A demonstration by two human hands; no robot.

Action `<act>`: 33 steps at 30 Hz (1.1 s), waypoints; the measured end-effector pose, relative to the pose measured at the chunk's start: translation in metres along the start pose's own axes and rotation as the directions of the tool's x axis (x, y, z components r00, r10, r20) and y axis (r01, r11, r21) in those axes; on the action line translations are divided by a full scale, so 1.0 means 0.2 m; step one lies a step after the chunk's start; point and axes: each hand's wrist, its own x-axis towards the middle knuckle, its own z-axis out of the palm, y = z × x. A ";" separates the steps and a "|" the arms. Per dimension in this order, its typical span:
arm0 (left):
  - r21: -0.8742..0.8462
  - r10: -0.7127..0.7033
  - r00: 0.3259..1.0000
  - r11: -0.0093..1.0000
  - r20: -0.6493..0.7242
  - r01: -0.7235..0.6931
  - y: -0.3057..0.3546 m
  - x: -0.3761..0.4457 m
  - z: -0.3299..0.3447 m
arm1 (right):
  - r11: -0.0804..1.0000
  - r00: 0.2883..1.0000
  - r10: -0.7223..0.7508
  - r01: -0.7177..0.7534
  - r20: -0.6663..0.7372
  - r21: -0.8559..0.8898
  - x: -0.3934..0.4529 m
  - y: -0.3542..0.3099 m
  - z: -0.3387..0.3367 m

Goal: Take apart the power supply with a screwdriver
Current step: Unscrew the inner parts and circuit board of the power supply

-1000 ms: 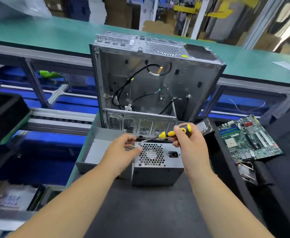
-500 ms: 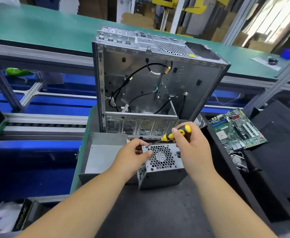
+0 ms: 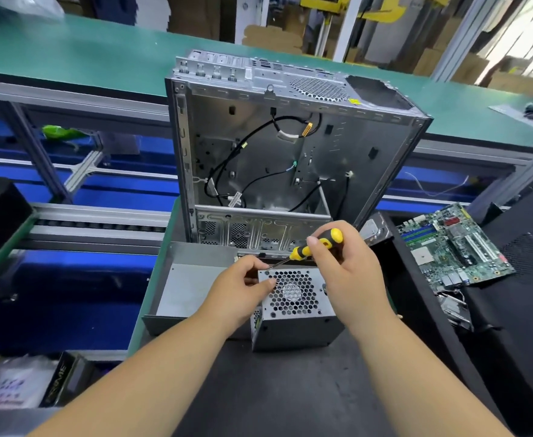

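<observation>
- Two bare arms reach in from the bottom, over the dark tabletop.
- The power supply is a small grey metal box. It sits on the tabletop between the two hands, with its fan grille facing up.
- The left hand rests on the left edge of the box. Its fingers are curled there, and the thumb tip touches the grille. It looks like it is keeping the box from sliding.
- The right hand holds the screwdriver by its yellow and black handle, fingers wrapped round it.
- The thin metal tip slants down to the left, to the top left corner of the grille. There is a small screw at that corner, right by the tip. I cannot tell if the tip is already in the screw.
- My guess at the step: getting a corner screw out of the fan face. The box looks all in one piece, so the job seems to be at its start.
- Next, the tip needs to sit straight in the screw head. Then it needs a push down and a turn, while the left hand holds the box tight. If the tip slips, it could skid across the grille.
- Just left of the box lies a flat grey metal tray.
- Behind stands an open computer case with black wires inside.
- Off to the right lies a green circuit board.
- Far back is a long green belt.
</observation>
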 end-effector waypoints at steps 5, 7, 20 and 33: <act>0.025 -0.036 0.999 0.999 -0.039 0.037 0.03 -0.02 0.02 | 0.999 0.996 -0.050 0.052 0.079 -0.016 0.06 0.03 -0.03; 0.045 -0.044 0.997 0.998 -0.059 0.047 0.05 -0.03 0.03 | 0.997 0.991 -0.059 0.064 0.122 -0.041 0.08 0.04 -0.05; 0.103 -0.045 0.982 0.993 -0.181 0.065 0.10 -0.06 0.08 | 0.984 0.963 -0.090 0.127 0.255 -0.129 0.21 0.05 -0.08; 0.509 0.134 0.948 0.860 -0.289 0.033 0.10 -0.03 0.17 | 0.962 0.912 -0.186 0.244 0.365 -0.119 0.31 0.03 -0.07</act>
